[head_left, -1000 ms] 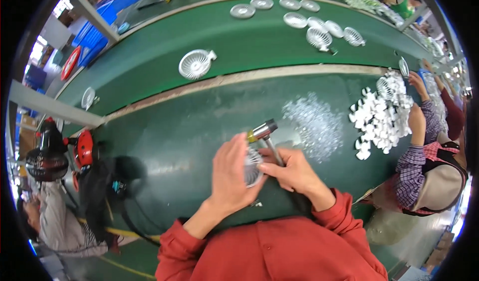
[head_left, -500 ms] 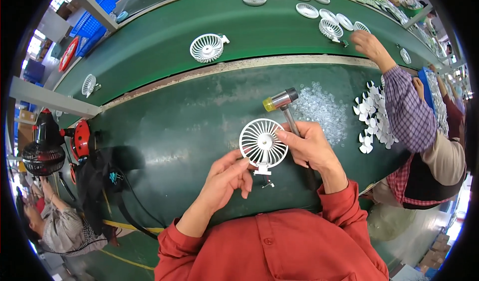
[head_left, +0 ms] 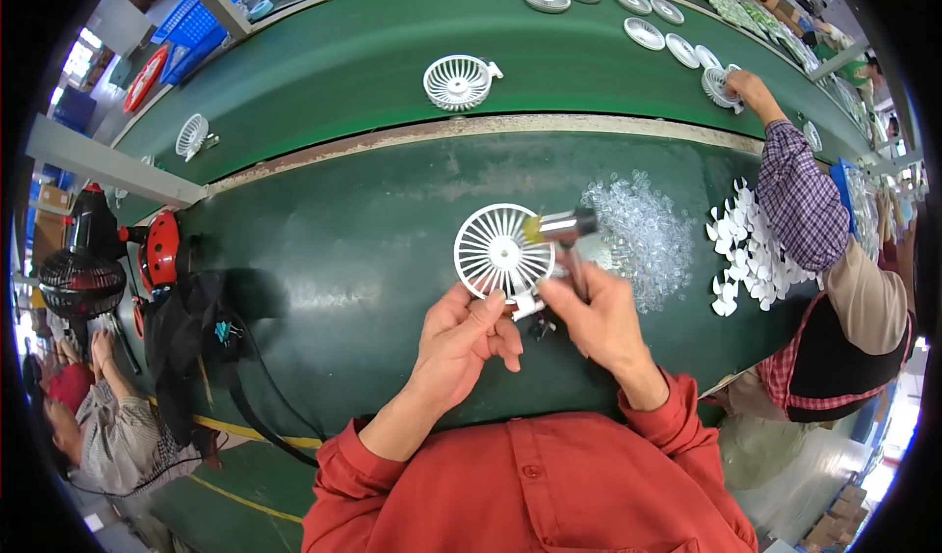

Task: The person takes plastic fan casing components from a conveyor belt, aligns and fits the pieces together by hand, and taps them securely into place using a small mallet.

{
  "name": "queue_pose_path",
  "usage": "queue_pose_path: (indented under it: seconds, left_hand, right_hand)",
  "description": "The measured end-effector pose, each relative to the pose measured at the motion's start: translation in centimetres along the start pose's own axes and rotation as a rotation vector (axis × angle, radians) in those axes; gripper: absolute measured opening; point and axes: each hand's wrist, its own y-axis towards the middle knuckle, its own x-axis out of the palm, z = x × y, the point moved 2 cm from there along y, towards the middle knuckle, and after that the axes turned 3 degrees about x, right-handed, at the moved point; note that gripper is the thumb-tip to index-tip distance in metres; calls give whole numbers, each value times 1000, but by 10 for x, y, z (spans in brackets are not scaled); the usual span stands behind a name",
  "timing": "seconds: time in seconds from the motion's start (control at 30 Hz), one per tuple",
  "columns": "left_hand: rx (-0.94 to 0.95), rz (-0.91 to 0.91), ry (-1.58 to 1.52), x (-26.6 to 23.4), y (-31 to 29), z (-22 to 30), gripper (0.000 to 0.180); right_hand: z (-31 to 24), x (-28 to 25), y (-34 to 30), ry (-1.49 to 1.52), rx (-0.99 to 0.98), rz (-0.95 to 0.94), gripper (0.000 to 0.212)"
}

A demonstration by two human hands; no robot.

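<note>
A green bench (head_left: pixel 324 259) carries the work. Just beyond the right hand (head_left: pixel 599 317) lies a heap of clear bits (head_left: pixel 643 229); farther right, a spread of white blades (head_left: pixel 746 259). A small dark part (head_left: pixel 540 329) lies just under the hands. Well beyond the grip, the green belt (head_left: pixel 343 72) carries a white grille (head_left: pixel 457 82) and more grilles (head_left: pixel 648 33).

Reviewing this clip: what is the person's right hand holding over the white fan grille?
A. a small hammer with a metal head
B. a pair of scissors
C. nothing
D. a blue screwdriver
A: the right hand grips a small hammer, its metal head lying across the edge of the white fan grille, which the left hand steadies.
</note>
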Motion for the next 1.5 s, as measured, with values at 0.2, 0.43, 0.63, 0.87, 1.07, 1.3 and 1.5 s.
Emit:
queue_pose_path:
  seconds: [0.2, 0.43, 0.63, 0.87, 1.07, 1.3, 1.5]
  left_hand:
    - [363, 106, 410, -11, -3, -8, 30]
    - [164, 24, 158, -7, -4, -4, 34]
    - [116, 7, 116, -8, -5, -2, 37]
    - [134, 32, 133, 1, -2, 0, 56]
    - [197, 93, 301, 2, -2, 2, 57]
    - [384, 124, 470, 7, -10, -4, 76]
    - [478, 116, 796, -3, -15, -7, 85]
  right_hand:
    - [16, 17, -14, 139, 166, -243, 20]
    - [11, 14, -29, 171, 65, -261, 16]
    - [4, 17, -35, 47, -11, -234, 18]
    - [3, 16, -34, -283, -399, -213, 37]
    - [8, 20, -33, -462, -599, -90, 37]
    - [-4, 11, -35, -543, -769, 88, 53]
    - [-2, 11, -28, -509, -796, 68, 55]
